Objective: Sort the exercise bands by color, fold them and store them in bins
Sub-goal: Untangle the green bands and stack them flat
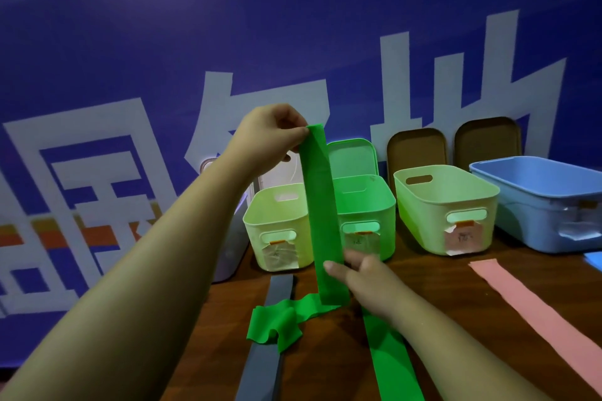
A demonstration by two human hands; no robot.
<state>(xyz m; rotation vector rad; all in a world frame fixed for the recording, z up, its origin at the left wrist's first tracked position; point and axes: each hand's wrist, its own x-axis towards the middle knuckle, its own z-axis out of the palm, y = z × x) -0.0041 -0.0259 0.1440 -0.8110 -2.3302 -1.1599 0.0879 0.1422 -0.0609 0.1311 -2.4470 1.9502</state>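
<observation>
My left hand (pixel 272 135) pinches the top end of a green exercise band (pixel 321 205) and holds it up in front of the bins. My right hand (pixel 365 280) pinches the same band lower down, near the table. The band's slack lies crumpled (pixel 277 324) on the wooden table (pixel 439 296). A second green band (pixel 391 358) lies flat under my right forearm. To the left lies a grey band (pixel 270 352) and to the right a pink band (pixel 537 309). Behind stand three pale green bins: left (pixel 277 231), middle (pixel 368 205), right (pixel 449 205).
A blue bin (pixel 537 202) stands at the far right. Lids lean on the blue banner wall: a green one (pixel 351 156) and two brown ones (pixel 417 148). A pale lilac bin (pixel 228 257) stands partly hidden behind my left arm.
</observation>
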